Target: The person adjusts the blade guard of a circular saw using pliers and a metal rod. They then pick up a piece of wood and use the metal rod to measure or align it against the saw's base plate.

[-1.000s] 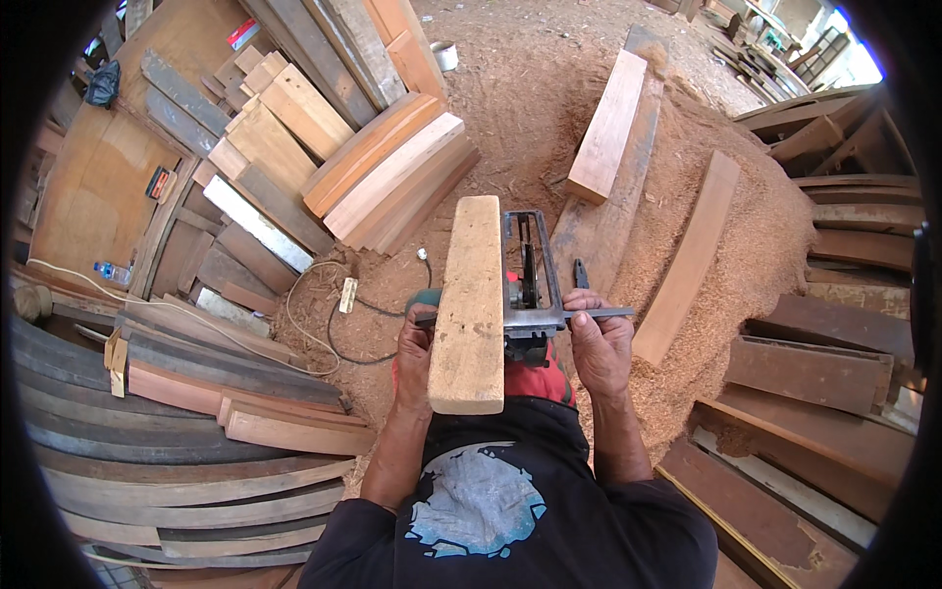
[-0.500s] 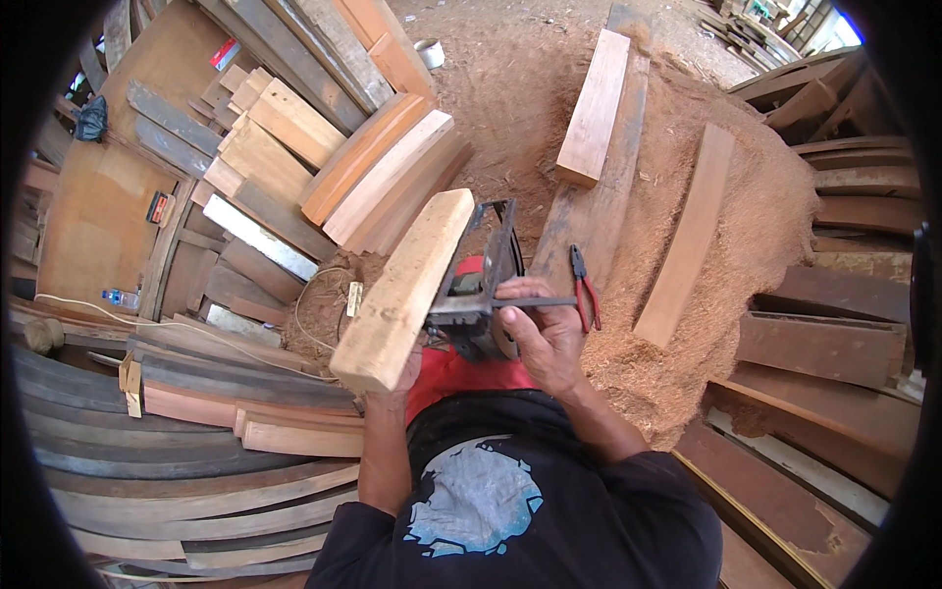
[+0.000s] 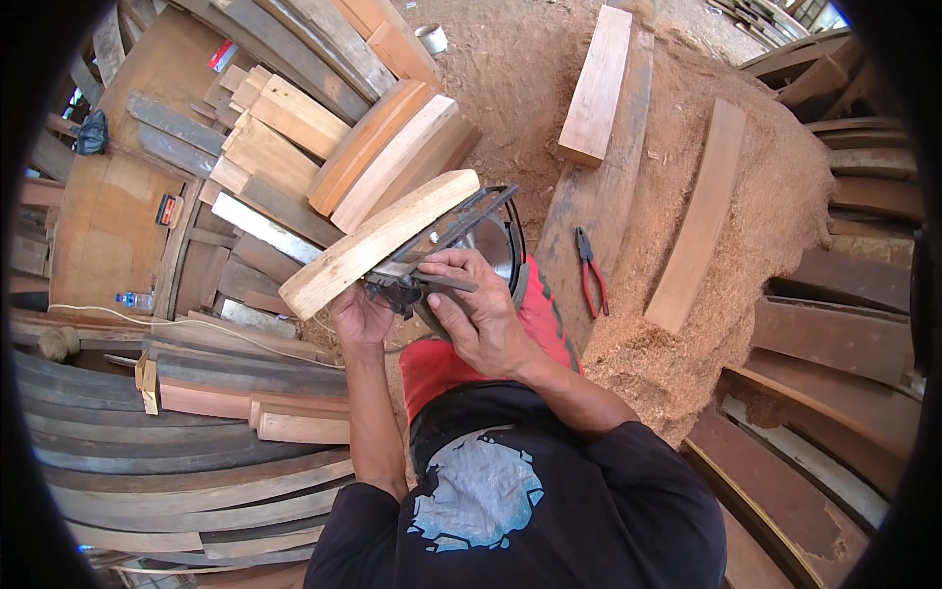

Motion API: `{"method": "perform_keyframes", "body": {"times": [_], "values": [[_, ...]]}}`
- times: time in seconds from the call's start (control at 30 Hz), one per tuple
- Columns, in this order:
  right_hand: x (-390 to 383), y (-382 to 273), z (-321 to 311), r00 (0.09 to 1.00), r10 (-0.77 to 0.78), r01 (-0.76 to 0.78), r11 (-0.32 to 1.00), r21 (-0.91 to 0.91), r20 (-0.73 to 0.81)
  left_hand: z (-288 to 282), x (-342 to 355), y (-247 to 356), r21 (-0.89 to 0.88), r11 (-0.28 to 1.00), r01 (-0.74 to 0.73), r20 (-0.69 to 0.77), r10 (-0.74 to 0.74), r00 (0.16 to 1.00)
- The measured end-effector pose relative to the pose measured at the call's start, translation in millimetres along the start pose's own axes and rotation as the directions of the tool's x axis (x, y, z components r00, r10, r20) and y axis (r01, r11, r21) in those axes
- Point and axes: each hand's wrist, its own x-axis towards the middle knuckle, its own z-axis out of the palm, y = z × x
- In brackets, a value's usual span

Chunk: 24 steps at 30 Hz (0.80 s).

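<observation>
A circular saw is tipped up in front of my body, its round blade showing at the right. Along its metal base lies a long pale wood block, slanting from lower left to upper right. My left hand is closed at the saw's lower left end, just under the block; its fingertips are partly hidden. My right hand pinches a flat dark metal bar at the saw's base, thumb below and fingers above.
Red-handled pliers lie on a dark plank ahead right. A lighter wood piece rests on its far part; another board lies on sawdust. Stacked timber crowds the left, more boards the right. A cord crosses the left.
The saw and wood block have swung to a flatter slant and shifted left. My right hand has moved left with the metal bar, and the blade now shows more.
</observation>
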Motion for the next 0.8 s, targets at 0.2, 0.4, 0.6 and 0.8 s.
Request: {"method": "perform_keyframes", "body": {"times": [0.2, 0.4, 0.6, 0.8], "values": [[4.0, 3.0, -5.1, 0.999, -0.042, 0.041, 0.999, -0.032, -0.018, 3.0, 10.7, -1.9, -0.026, 0.999, 0.028, 0.000, -0.028, 1.000], [3.4, 2.7, -7.3, 0.997, -0.067, 0.066, 0.996, -0.063, -0.024, 24.5, 18.5, -8.9, 0.005, 0.999, 0.040, -0.047, -0.040, 0.998], [-1.6, -0.2, -2.1, 0.998, -0.066, 0.065, 0.995, -0.076, -0.009, 20.7, 29.4, -6.3, -0.055, 0.996, 0.076, 0.041, -0.074, 0.996], [-2.1, 0.8, -18.1, 0.997, -0.066, 0.058, 0.985, -0.163, -0.046, 15.6, 29.5, -4.6, -0.030, 0.992, 0.124, 0.039, -0.122, 0.992]]}}
